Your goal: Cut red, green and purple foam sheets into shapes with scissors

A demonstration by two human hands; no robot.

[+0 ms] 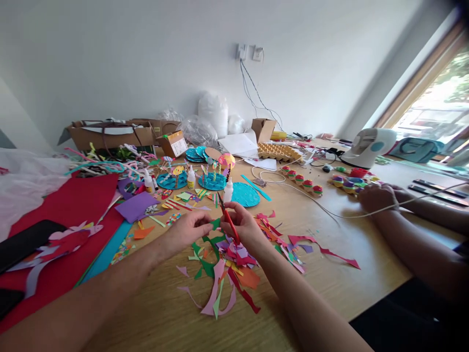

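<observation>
Bare forearms [110, 288] reach over smooth wood-grain table [308, 313], left hand [190, 228] pinching flat green paper [215, 224], right hand [246, 228] gripping slim, red-handled scissors [230, 222] above jagged, curved paper scraps [238, 256], blades pointing away and slightly left, long axis near-right to far-left, rough-surfaced round blue disc [246, 194] beyond.

Bench [311, 303], wooden: craft materials present.
Coloured paper scraps [242, 259], white glue bottles [191, 177], blue discs [246, 194], egg carton [280, 152] directly on surface.
</observation>
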